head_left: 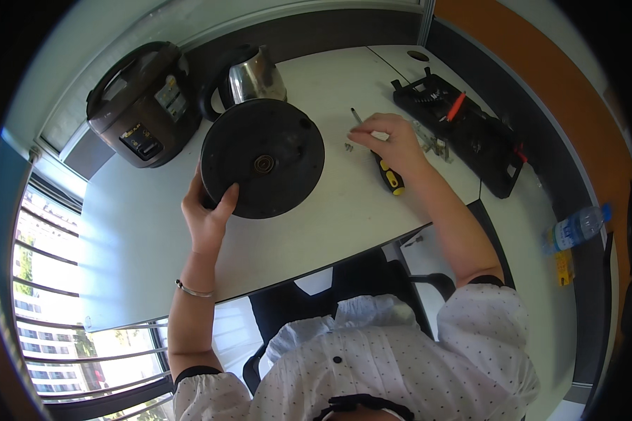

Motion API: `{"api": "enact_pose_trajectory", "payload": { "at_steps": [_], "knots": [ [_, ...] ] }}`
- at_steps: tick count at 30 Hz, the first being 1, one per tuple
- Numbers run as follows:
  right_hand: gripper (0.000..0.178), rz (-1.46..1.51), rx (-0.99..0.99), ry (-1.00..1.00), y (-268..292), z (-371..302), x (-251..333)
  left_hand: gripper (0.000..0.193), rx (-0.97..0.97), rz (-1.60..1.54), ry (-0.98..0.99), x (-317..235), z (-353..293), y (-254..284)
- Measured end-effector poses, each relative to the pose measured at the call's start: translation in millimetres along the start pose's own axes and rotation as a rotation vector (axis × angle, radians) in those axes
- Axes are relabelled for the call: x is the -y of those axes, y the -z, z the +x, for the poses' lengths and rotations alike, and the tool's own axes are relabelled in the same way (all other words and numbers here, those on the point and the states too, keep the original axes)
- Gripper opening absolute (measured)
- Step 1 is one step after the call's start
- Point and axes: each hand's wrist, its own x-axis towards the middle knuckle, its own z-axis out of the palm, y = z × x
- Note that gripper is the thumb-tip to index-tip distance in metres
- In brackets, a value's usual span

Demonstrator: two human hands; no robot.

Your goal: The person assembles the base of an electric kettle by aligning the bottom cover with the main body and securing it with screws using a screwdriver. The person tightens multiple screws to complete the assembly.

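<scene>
My left hand [212, 207] grips the lower left rim of a round black disc-shaped base [288, 186], thumb on its face. The base is tilted up towards me, with a ringed hub at its middle. Over the table to its right, my right hand [390, 140] has thumb and fingertips pinched together; whatever is in them is too small to make out. Just below those fingertips lie a few small screws [348, 147]. A screwdriver [390, 177] with a black and yellow handle lies under my right hand, which hides part of its shaft.
Behind the base stand a steel kettle [258, 76] and, further left, a brown cooker [144, 109]. An open black tool case [481, 147] with red-handled pieces lies at the right, metal parts [434, 145] beside it. A water bottle [579, 228] is at the far right.
</scene>
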Motion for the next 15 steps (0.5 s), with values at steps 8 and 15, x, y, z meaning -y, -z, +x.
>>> {"api": "enact_pose_trajectory", "payload": {
  "at_steps": [8, 15],
  "knots": [
    [0.01, -0.719, 0.122, 0.159, -17, 13, -27, 0.073, 0.015, -0.016, 0.007, 2, 2, 1],
    [0.007, -0.908, 0.271, 0.037, -42, 31, -29, 0.073, 0.013, -0.069, 0.025, -1, 2, 3]
  ]
}}
